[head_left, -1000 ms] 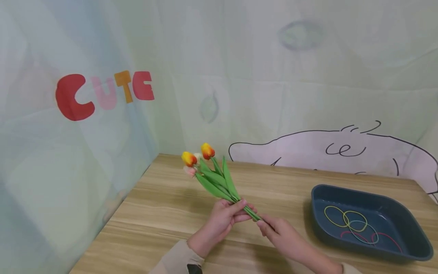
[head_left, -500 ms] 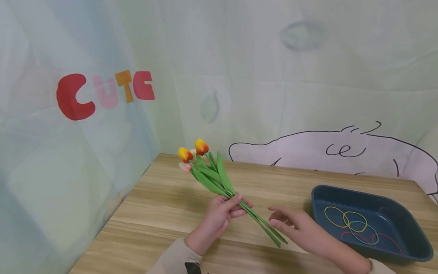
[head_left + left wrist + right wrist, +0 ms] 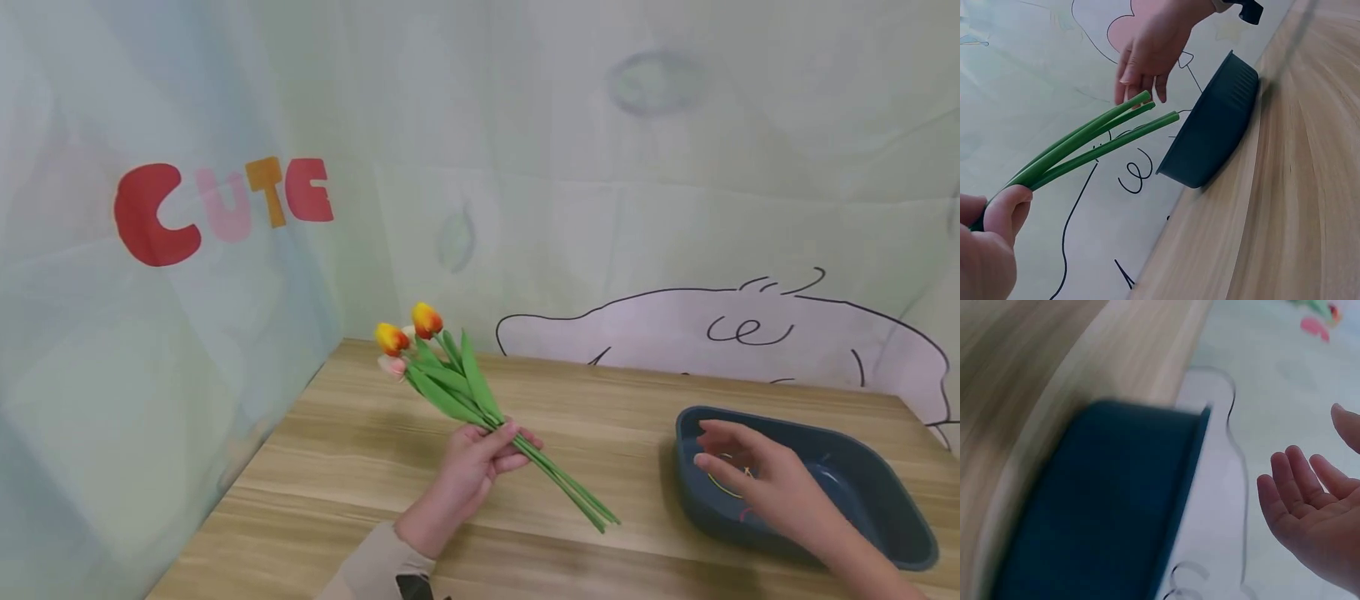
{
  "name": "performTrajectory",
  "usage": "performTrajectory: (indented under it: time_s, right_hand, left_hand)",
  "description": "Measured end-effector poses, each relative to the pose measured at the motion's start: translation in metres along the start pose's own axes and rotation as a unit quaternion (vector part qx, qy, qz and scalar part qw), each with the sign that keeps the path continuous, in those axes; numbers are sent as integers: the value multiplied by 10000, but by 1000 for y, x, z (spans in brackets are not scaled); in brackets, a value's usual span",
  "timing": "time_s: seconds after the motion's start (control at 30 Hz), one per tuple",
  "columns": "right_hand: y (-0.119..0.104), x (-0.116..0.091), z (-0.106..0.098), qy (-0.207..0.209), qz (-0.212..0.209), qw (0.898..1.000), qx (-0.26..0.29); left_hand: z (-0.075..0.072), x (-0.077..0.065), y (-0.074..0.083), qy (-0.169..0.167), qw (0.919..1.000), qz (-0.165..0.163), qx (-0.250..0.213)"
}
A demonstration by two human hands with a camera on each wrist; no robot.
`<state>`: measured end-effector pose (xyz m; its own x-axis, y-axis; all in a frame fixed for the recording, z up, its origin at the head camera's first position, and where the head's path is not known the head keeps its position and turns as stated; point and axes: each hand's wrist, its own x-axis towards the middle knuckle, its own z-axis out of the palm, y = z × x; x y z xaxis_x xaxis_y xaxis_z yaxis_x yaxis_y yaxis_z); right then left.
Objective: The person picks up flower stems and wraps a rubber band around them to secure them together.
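Note:
My left hand [image 3: 472, 467] grips a small bunch of artificial tulips [image 3: 480, 392] by the green stems [image 3: 1079, 140], thumb across them. Two blooms are yellow-orange, with a pale pink one and a whitish one partly hidden behind. The bare stem ends point down to the right, above the table. Over the dark blue tray [image 3: 892, 508] hovers my right hand [image 3: 780, 483], fingers loosely spread and holding nothing. Rubber bands [image 3: 723, 483] lie in the tray, mostly hidden by that hand in the head view.
A wood-grain table [image 3: 337, 500] carries the tray at its right side. Behind stands a pale fabric backdrop [image 3: 540, 233] with a cartoon outline. Coloured letters [image 3: 161, 215] decorate the left curtain.
My right hand has let go of the stems and moved right, over the tray. My left hand still holds the tulips, shifted slightly left, and the stem ends are now exposed.

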<state>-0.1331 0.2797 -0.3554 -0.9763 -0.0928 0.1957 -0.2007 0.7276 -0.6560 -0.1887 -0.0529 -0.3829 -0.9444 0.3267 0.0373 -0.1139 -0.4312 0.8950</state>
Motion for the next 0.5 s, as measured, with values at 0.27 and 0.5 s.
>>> performTrajectory:
  time_s: [0.27,0.5]
  right_hand:
    - [47,-2,-16,248,428,9965,-676]
    - [72,-1,-21,48,743,9953,-622]
  left_hand:
    - [0,1,-1,-53,9999,116,-25]
    - [2,1,-1,-40,9999,116,-65]
